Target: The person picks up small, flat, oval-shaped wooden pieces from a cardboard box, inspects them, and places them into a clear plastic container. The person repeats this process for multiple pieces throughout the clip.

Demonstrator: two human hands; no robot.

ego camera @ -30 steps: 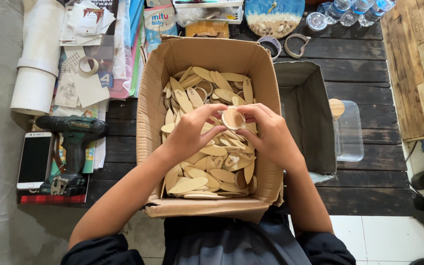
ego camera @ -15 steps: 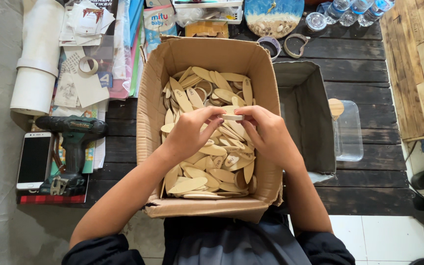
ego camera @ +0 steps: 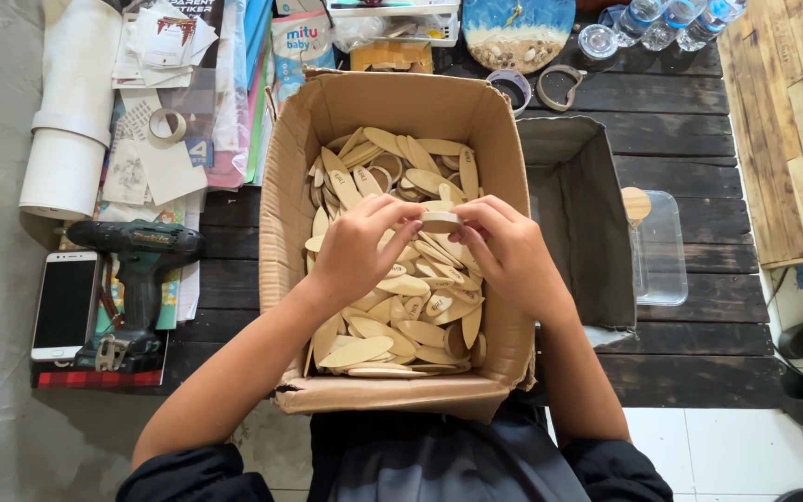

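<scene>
Both hands met over the middle of the box (ego camera: 285, 214). The left hand (ego camera: 360, 246) and right hand (ego camera: 508, 251) together pinched a small round wooden disc (ego camera: 440, 221), held edge-on between their fingertips, with the remaining fingers curled loosely. The disc hung just above the heap of leaf-shaped wooden pieces (ego camera: 374, 325) filling the box. A grey bin (ego camera: 578, 223) stood just beside the box, on the right. A green drill (ego camera: 141, 256) and a phone (ego camera: 65, 305) lay on the left.
</scene>
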